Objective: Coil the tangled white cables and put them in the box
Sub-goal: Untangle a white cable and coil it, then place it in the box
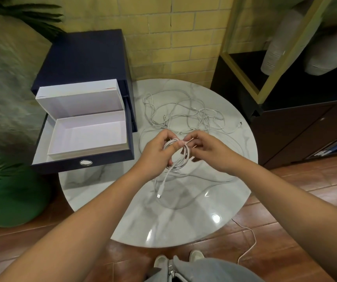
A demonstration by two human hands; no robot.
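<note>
My left hand (157,152) grips a small coil of white cable (181,159) above the round marble table (214,200). A loose end with a plug (159,195) hangs from the coil. My right hand (206,149) pinches the cable's strand at the top of the coil, beside my left thumb. More white cables (186,112) lie tangled on the far half of the table. An open white box (86,135), lid tilted up behind it, sits in the pulled-out drawer on the left and holds nothing.
A dark blue drawer cabinet (86,58) stands at the table's left with its lower drawer (82,161) open. A dark shelf unit (306,119) is on the right. One white cable (249,243) trails on the wooden floor. A green pot (11,200) sits at the lower left.
</note>
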